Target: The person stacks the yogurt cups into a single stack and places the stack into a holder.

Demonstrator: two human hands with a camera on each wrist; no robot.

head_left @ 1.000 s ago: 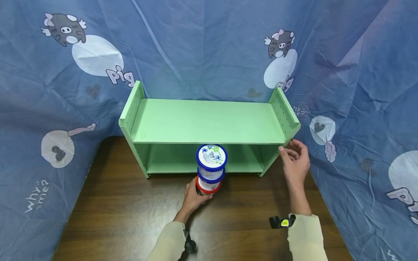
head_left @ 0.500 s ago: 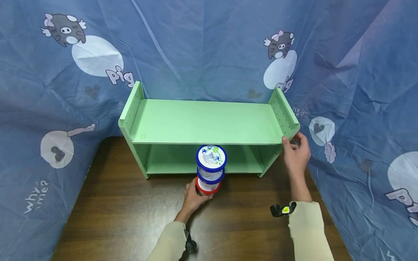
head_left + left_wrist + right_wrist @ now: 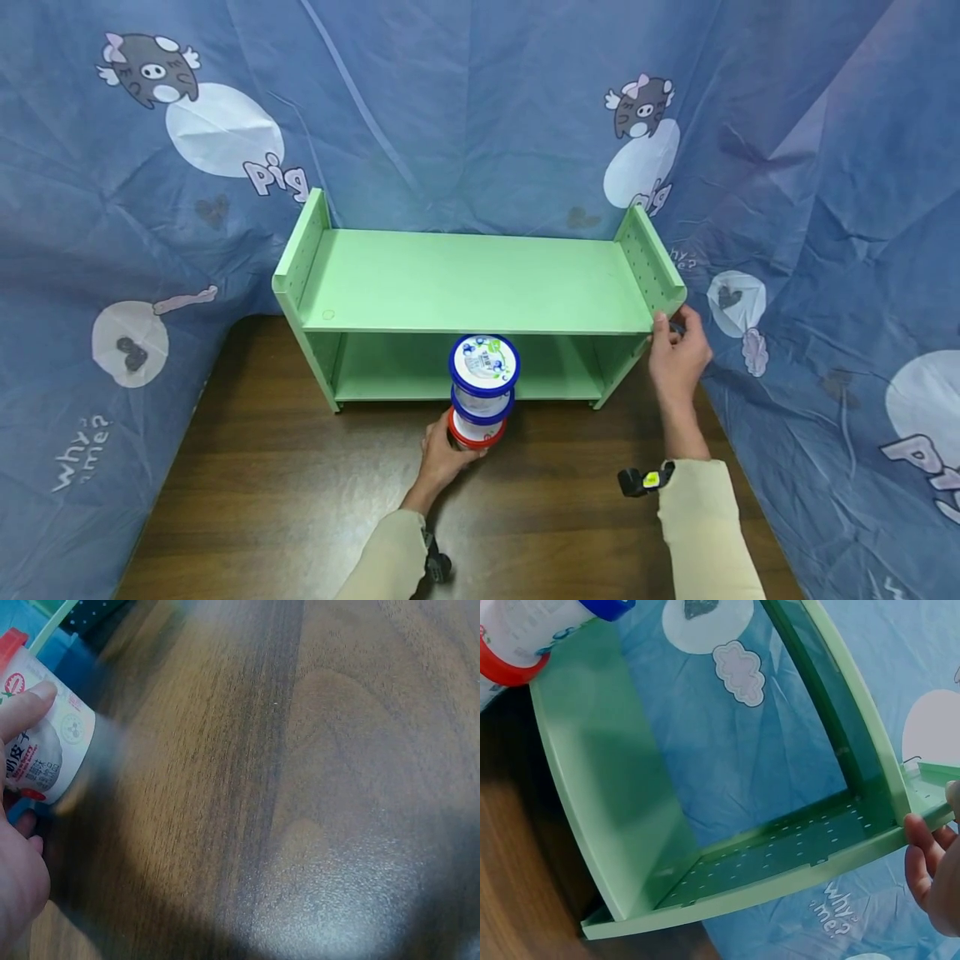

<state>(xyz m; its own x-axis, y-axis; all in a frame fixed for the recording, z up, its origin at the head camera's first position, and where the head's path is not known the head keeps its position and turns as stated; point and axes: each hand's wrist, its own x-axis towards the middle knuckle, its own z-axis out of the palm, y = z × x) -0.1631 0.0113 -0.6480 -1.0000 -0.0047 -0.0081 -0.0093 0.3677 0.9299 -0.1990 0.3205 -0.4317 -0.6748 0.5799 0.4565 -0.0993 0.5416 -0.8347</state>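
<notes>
- Since a second ago the right hand [image 3: 678,358] has shifted slightly up onto the right end of the green shelf [image 3: 465,279]; the left hand [image 3: 441,457] and the tubs have barely moved.
- Nearest, pale sleeves [image 3: 708,529] reach over the wooden worktop [image 3: 285,500].
- The left hand grasps the red-lidded tub [image 3: 64,742], lowest of a stack; whether its base touches the worktop is hard to tell.
- Above it sit a middle tub [image 3: 478,429] and a top tub [image 3: 484,365], both blue-lidded, just before the shelf.
- The right hand pinches the shelf's right front edge.
- Farthest, a blue curtain [image 3: 465,117] with pig prints hangs behind.
</notes>
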